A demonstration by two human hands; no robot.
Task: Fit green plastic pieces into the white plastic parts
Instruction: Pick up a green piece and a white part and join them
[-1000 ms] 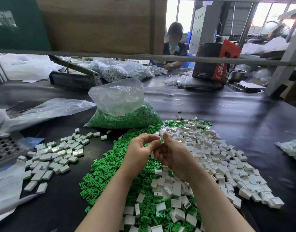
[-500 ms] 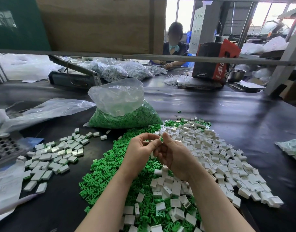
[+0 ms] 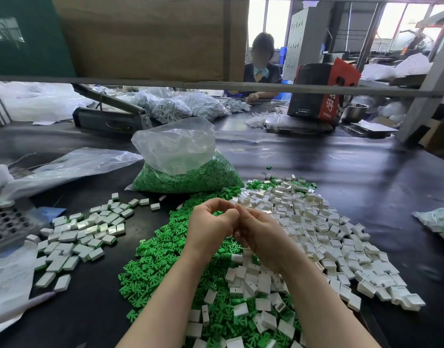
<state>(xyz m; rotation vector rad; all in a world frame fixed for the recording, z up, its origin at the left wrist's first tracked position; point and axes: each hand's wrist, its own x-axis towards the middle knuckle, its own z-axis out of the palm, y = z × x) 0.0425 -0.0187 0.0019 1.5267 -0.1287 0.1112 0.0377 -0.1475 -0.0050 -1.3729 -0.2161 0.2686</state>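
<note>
Green plastic pieces (image 3: 150, 270) are lying in a loose heap on the black tabletop (image 3: 341, 172) directly beneath a worker's two bare hands, in the one head-mounted view. The left hand (image 3: 208, 227) and the right hand (image 3: 261, 234) are meeting fingertip to fingertip just above the heap, both forearms reaching in from the bottom edge. The fingers of both hands are curling inward and pressing together at the point of contact; whatever they are pinching is hidden behind the knuckles and cannot be made out. White plastic parts (image 3: 329, 234), small open-sided box shapes, are spreading in a wide pile to the right of the hands and spilling over the near end of the green heap. A separate group of white blocks with green edges (image 3: 78, 234) is sitting well apart to the left. A clear plastic bag (image 3: 180, 167), its lower half packed with more green pieces, is slumping just beyond the heap. A grey perforated tray (image 3: 7, 222) is showing at the left edge. Across the table, past a horizontal metal rail (image 3: 291, 87), another person (image 3: 261, 71) is sitting beside a black and red carton (image 3: 321, 91), with bright windows behind.
</note>
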